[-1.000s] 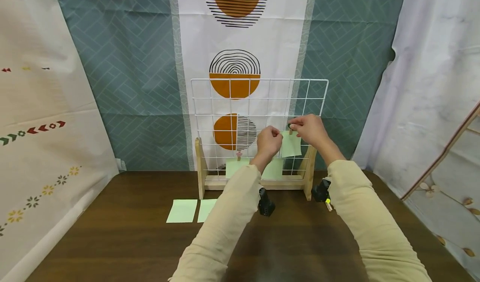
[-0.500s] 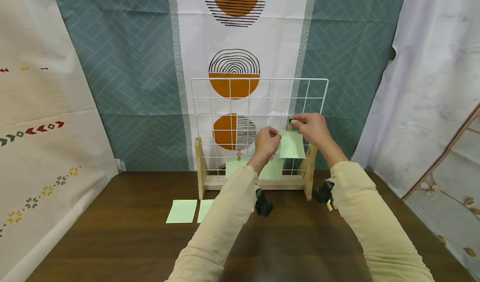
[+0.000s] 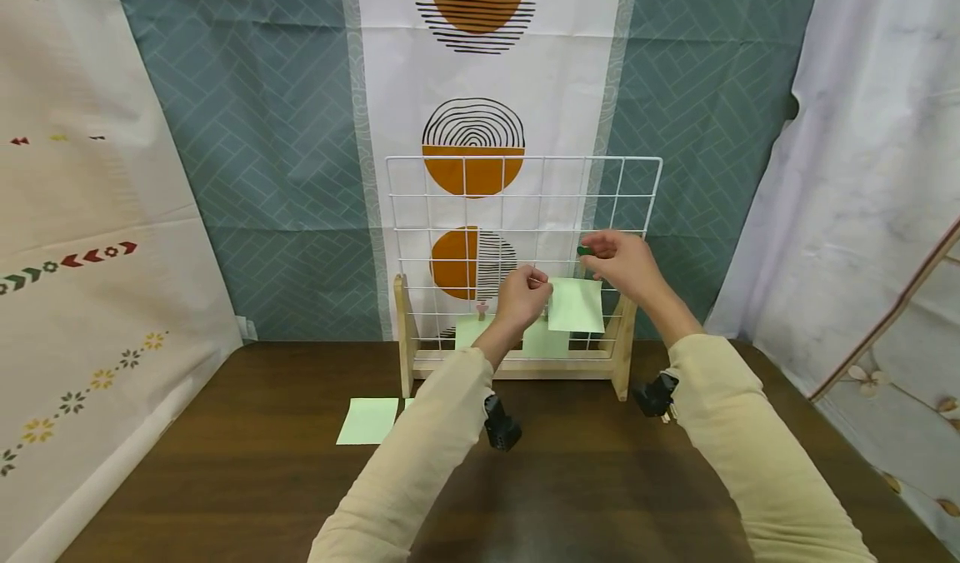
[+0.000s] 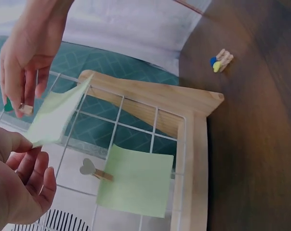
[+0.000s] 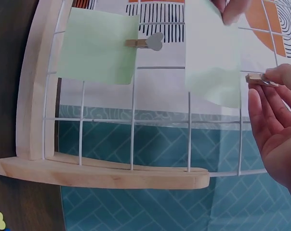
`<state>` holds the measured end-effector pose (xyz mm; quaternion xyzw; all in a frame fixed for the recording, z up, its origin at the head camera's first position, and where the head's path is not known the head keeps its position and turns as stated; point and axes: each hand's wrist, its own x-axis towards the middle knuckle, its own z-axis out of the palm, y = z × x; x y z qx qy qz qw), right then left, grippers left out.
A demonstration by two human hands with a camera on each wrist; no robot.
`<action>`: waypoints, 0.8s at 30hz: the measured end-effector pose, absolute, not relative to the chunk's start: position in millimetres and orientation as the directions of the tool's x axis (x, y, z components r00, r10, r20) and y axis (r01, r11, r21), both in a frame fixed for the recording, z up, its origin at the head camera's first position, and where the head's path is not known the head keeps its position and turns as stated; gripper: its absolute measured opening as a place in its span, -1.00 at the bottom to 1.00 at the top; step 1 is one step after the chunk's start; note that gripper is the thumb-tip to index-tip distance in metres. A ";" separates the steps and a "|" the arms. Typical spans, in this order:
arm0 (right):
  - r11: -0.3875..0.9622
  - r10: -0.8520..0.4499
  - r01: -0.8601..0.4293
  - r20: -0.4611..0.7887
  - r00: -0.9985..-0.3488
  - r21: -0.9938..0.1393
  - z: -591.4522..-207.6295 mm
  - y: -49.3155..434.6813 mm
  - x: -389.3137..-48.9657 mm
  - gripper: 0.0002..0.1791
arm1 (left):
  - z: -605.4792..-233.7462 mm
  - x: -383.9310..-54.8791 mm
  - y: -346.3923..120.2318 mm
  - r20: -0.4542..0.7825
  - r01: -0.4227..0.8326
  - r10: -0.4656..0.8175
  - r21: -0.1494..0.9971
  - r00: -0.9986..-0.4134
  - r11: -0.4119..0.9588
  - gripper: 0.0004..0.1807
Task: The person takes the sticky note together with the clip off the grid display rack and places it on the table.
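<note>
In the head view, my left hand (image 3: 522,298) pinches a pale green sticky note (image 3: 576,306) at its edge, in front of the wire grid. The note hangs tilted and bends a little in the left wrist view. To its right, my right hand (image 3: 624,265) holds a small wooden clothespin (image 5: 255,79) with a green heart (image 4: 8,105) between thumb and fingers. That clothespin is apart from the note. Below, another green note (image 4: 136,180) is fixed to the grid by a clothespin with a pale heart (image 4: 87,167). A further clipped note (image 3: 470,330) is partly behind my left arm.
The white wire grid (image 3: 522,158) stands in a wooden base (image 3: 401,334) on a dark table (image 3: 225,480). A loose green note (image 3: 367,421) lies at the left, another mostly hidden under my left sleeve. Several loose clothespins (image 4: 224,61) lie near the base's right side.
My left hand has moved left and down with the note, drawing it away from the clothespin. The right hand has stayed near the grid's right side, its fingers spread slightly more.
</note>
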<state>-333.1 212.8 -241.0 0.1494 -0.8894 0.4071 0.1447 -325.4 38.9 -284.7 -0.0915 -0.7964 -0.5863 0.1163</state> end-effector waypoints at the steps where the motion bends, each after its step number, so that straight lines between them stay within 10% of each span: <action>1: 0.629 -0.149 -0.379 0.374 -0.915 -0.678 -242.0 212.6 -332.9 -0.64 | -286.9 -324.7 36.8 0.292 0.283 0.013 0.912 -0.956 0.296 -0.92; 24: 0.710 -0.221 -0.375 0.317 -0.923 -0.597 -282.1 233.9 -316.0 -0.65 | -339.0 -302.3 -17.7 0.238 0.255 0.092 0.914 -0.967 0.314 -0.94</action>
